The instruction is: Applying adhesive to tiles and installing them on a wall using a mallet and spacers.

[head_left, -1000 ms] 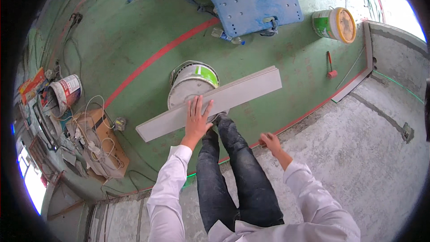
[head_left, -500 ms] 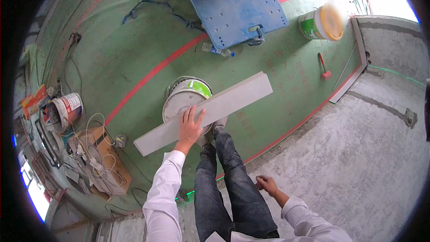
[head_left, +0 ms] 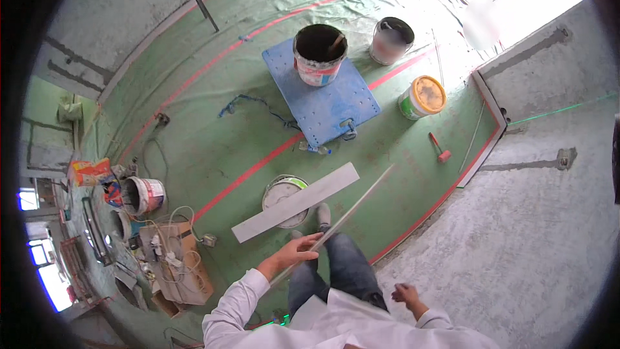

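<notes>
Green sheeting with red tape lines covers the floor under us, meeting bare grey concrete on our right. Our left hand (head_left: 294,253) now grips a long thin strip (head_left: 339,220) near its lower end; a second ago that hand lay flat on the pale board (head_left: 296,202), so we have let go of the board and taken up the strip instead. The strip's long axis runs from our left hand up and to the right, its far tip pointing toward the red hammer (head_left: 440,148). Our right hand (head_left: 407,294) hangs free by our hip, fingers loosely curled, holding nothing. Just beyond the left hand, the board rests across a white bucket (head_left: 282,195), lying nearly parallel to the strip. Farther out sits a blue dolly (head_left: 332,106) carrying a dark pail (head_left: 320,55).
</notes>
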`<state>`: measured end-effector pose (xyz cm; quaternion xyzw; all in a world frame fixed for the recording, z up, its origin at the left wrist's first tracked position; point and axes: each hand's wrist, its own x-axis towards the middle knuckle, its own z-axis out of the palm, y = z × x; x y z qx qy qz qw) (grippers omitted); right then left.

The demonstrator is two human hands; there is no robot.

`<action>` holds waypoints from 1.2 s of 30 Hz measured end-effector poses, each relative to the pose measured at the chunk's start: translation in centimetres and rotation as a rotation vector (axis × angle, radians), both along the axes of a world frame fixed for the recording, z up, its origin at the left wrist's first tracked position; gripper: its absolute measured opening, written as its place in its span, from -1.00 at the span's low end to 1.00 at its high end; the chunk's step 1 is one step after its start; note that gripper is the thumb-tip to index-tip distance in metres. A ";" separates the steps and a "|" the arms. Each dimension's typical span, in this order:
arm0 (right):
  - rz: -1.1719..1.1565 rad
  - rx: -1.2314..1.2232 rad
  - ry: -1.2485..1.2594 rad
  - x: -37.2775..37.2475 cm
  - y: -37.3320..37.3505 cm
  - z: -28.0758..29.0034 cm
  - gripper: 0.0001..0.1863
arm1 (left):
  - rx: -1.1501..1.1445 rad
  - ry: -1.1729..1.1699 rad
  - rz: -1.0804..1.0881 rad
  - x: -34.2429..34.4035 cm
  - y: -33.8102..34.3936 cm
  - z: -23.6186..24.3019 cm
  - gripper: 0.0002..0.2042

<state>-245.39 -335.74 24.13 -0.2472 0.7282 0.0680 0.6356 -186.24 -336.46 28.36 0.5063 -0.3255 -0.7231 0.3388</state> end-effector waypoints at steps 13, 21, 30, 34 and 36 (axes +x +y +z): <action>0.244 -0.276 -0.207 2.5 -39.6 -5.6 -0.59 | 0.388 0.626 0.513 -11.8 -10.5 9.2 -0.35; 0.257 -0.483 -0.122 3.3 -73.1 -4.4 -0.66 | 0.315 0.656 0.791 -16.9 -24.7 12.7 -0.25; 0.694 -0.453 -0.073 23.9 -92.9 2.4 -0.70 | 0.182 0.903 1.132 -16.1 -36.0 12.8 -0.18; 1.156 -0.517 -0.207 33.7 -96.7 5.7 -0.67 | 0.067 1.036 1.242 -12.9 -41.7 8.4 -0.17; 1.189 -0.505 -0.206 37.6 -98.4 7.0 -0.65 | 0.035 1.096 1.302 -11.5 -44.4 8.1 -0.21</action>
